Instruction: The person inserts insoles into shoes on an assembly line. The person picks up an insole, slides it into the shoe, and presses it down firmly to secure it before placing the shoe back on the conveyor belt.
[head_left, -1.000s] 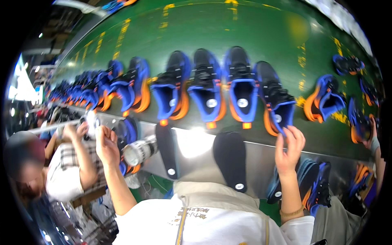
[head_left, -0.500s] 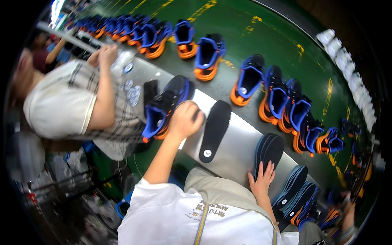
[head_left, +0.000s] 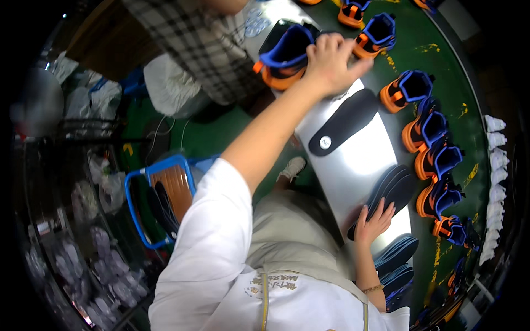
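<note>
My left hand (head_left: 334,66) reaches far along the bench, thumb spread wide, its fingers beside a black, blue and orange sneaker (head_left: 282,70). Whether the fingertips touch the shoe I cannot tell. Nearer to me, a single black insole (head_left: 350,118) with a round white label lies flat on the metal bench (head_left: 353,193). My right hand (head_left: 375,223) rests open, fingers apart, on a stack of black insoles (head_left: 398,185). More stacked insoles (head_left: 396,252) lie just below that hand.
Matching sneakers (head_left: 428,129) stand in a row along the bench's far side. Another person in plaid (head_left: 212,49) is close by at the upper left. A blue-rimmed basket (head_left: 131,201) stands on my left, and white shoe-shaped items (head_left: 497,165) line the far right.
The view has turned, shifting the bench rightward and upright in the picture. My left hand has stretched farther away and its thumb has spread. My right hand stays on the insole stack.
</note>
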